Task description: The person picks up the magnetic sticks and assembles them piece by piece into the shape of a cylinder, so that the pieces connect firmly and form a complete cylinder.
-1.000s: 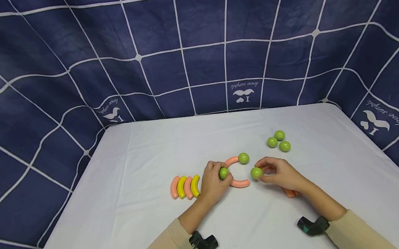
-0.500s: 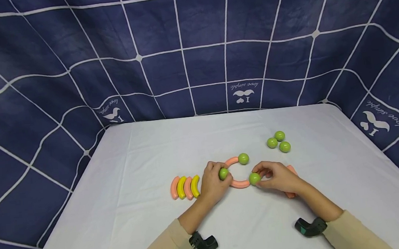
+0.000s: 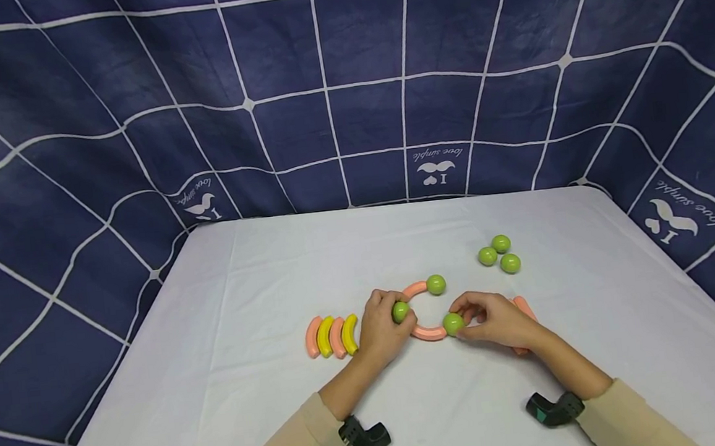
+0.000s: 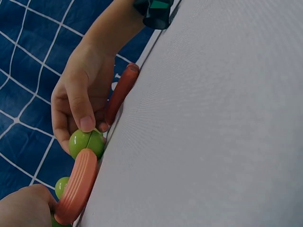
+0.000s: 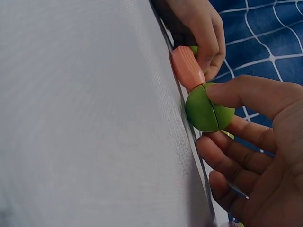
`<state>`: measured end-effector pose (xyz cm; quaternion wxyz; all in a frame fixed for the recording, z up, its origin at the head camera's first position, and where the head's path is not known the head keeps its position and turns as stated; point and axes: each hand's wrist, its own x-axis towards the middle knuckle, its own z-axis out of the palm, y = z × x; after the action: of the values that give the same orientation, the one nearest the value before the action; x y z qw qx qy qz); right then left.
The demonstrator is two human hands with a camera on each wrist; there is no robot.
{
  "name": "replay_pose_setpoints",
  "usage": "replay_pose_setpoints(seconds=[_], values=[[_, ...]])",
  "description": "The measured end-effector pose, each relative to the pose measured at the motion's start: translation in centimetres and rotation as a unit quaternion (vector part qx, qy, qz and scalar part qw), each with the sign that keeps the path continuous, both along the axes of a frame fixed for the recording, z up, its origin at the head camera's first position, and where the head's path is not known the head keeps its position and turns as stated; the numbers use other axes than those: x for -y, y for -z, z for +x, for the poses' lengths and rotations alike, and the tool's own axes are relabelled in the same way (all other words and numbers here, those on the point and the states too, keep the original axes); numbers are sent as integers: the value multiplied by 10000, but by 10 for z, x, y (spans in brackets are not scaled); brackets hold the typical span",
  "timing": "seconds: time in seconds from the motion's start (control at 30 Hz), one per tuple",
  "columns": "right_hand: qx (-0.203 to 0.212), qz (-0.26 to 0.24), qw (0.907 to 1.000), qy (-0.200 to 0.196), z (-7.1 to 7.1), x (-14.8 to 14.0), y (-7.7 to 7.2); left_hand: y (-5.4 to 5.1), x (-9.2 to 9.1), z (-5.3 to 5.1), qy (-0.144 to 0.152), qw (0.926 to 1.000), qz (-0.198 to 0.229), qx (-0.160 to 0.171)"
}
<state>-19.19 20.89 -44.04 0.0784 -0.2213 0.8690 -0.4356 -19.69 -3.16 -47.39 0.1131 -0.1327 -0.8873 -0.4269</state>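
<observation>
A navy curtain (image 3: 359, 48) with a white grid hangs behind and beside a table under a white cloth (image 3: 468, 400). On it, the near pink piece (image 3: 429, 334) lies with its long axis running roughly left to right, bowed toward the person. Its right end meets a green ball (image 3: 453, 324), which the right hand (image 3: 492, 318) pinches between thumb and fingers; the ball's groove continues on from that end. The left hand (image 3: 384, 322) has its fingers curled round another ball (image 3: 400, 311) at the opposite end. From there the far pink piece (image 3: 414, 289) arcs away and rightward to the far ball (image 3: 436, 284). A second ago the right hand's ball stood apart from the near pink piece; now they touch, while the left hand keeps its place. Four curved pieces (image 3: 326, 336) lie side by side to the left, and three loose balls (image 3: 488, 256) sit farther back, right
</observation>
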Motion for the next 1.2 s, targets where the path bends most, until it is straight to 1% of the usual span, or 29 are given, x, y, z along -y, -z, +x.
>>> replay_pose_setpoints(seconds=[0.37, 0.6, 0.83, 1.0, 1.2], values=[[-56, -3, 10000, -74, 2, 1, 1, 0, 0, 0, 41, 10000, 57, -37], [-16, -23, 9999, -168, 2, 1, 0, 1, 0, 0, 10, 10000, 25, -31], [-113, -8, 9995, -310, -3, -1, 0, 0, 0, 0, -21, 10000, 6, 42], [-218, -51, 9996, -153, -10, -2, -6, 1, 0, 0, -10, 10000, -6, 43], [-380, -128, 9989, 246, -23, -1, -14, 0, 0, 0, 35, 10000, 14, 75]])
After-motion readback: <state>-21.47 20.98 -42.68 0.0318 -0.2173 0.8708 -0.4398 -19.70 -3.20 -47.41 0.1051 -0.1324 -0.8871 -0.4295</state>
